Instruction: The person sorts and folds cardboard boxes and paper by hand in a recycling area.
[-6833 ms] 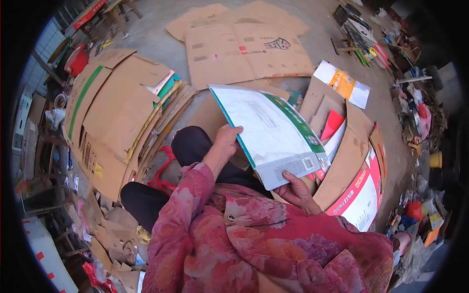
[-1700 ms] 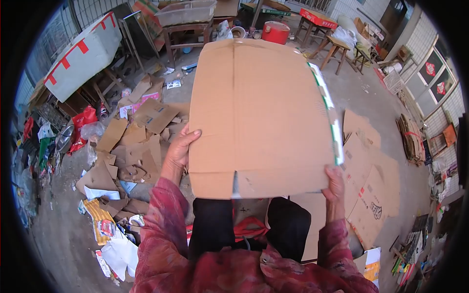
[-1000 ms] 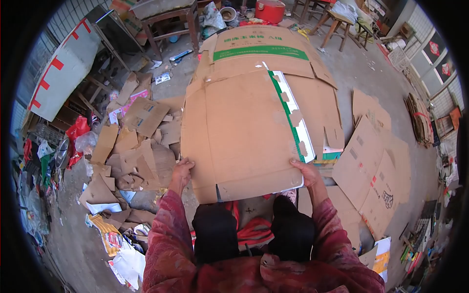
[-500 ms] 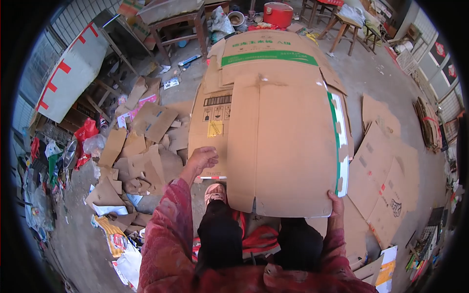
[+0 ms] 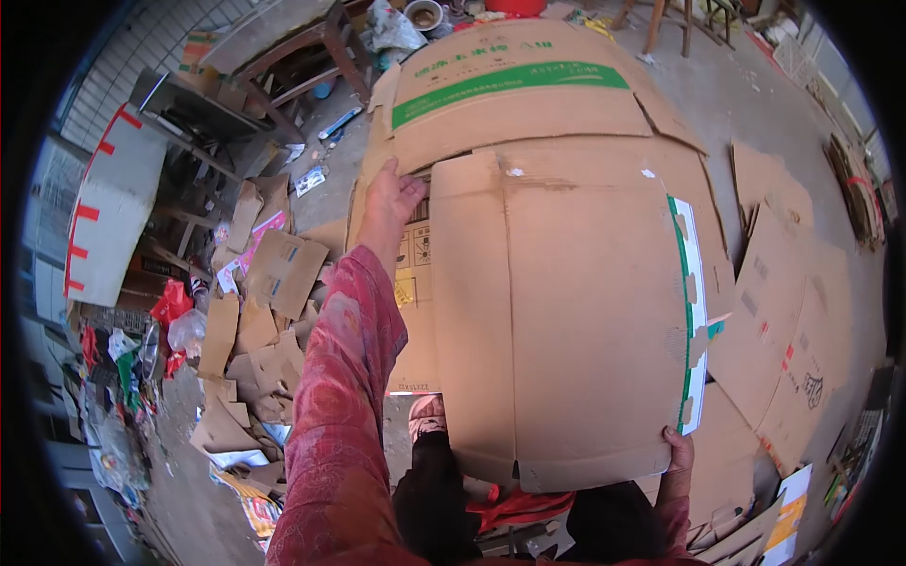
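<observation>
Reaching forward, left hand [image 5: 393, 200] open, right hand [image 5: 679, 455] gripping cardboard [image 5: 590, 311]

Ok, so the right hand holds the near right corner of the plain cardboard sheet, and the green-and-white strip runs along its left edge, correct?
Not quite: the head view shows the green-and-white strip on the right edge. The right hand does hold the cardboard sheet there.

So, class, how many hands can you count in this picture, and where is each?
2: the left hand beside the upper left corner of the top cardboard sheet, the right hand at its lower right corner.
</observation>
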